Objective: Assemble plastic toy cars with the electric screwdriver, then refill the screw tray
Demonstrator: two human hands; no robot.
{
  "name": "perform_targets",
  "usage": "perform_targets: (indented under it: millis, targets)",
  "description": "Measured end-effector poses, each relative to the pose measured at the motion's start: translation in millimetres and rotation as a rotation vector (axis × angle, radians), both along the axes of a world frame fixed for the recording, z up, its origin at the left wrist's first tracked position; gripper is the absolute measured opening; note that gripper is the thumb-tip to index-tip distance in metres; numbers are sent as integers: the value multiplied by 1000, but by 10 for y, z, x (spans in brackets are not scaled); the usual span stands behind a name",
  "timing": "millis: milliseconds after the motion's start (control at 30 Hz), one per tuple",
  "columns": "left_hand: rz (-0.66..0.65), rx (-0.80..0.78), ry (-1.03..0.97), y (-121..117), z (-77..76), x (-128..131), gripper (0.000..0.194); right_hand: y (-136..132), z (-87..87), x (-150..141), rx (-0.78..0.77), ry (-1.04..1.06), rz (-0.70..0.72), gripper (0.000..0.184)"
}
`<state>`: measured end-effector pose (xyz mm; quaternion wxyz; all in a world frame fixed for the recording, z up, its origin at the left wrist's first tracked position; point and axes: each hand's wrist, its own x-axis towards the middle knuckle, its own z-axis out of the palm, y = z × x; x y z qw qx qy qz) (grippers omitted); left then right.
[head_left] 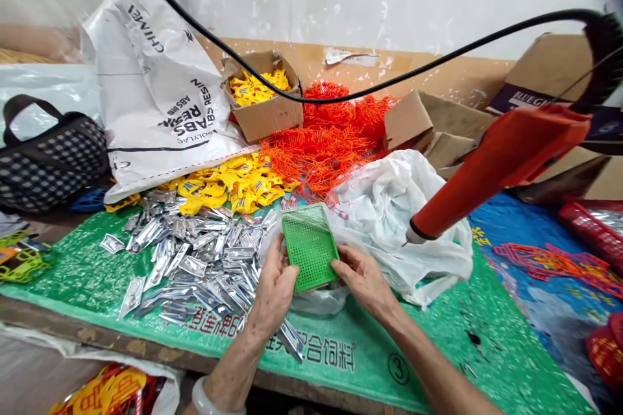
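A small green perforated plastic tray [309,246] is held between both hands above the green mat [146,272]. My left hand [273,288] grips its left edge with curled fingers. My right hand [363,279] pinches its lower right corner. Several silver foil packets [195,259] lie in a heap just left of my left hand. A crumpled white plastic bag [399,214] lies behind and to the right of the tray.
An orange tool [501,162] on a black cable hangs at the right, tip pointing at the bag. Behind lie yellow pieces [233,185], tangled orange plastic frames [331,136], cardboard boxes [263,104], a white resin sack [160,97] and a checked handbag [48,155].
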<state>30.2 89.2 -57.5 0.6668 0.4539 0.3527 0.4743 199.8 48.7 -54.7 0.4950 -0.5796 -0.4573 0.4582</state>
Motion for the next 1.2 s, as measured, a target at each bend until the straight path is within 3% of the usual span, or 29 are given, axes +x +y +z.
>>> perform_targets:
  millis: [267,433,533,667,767,967,1200]
  targets:
    - [13,7,68,-30,48,-18,73,-27,-53,-66,19,-167,-13,31]
    - [22,61,78,-10,-15,-7,68,-35,-145,-62,68,-258,-17,28]
    - [44,91,195,11,-52,-12,60,-56,-188,-97,98,-324,-25,24]
    - [171,146,407,2,-13,-19,46,-109,-210,-185,114,-414,-35,19]
    - [238,199,490,-33,36,-9,40,-149,-207,-254,168,-566,-56,24]
    - [246,281,608,-116,42,14,42,-171,-175,-326,347,-1028,-82,32]
    - [308,480,704,-200,7,76,41,-158,-151,-383,291,-1099,-135,12]
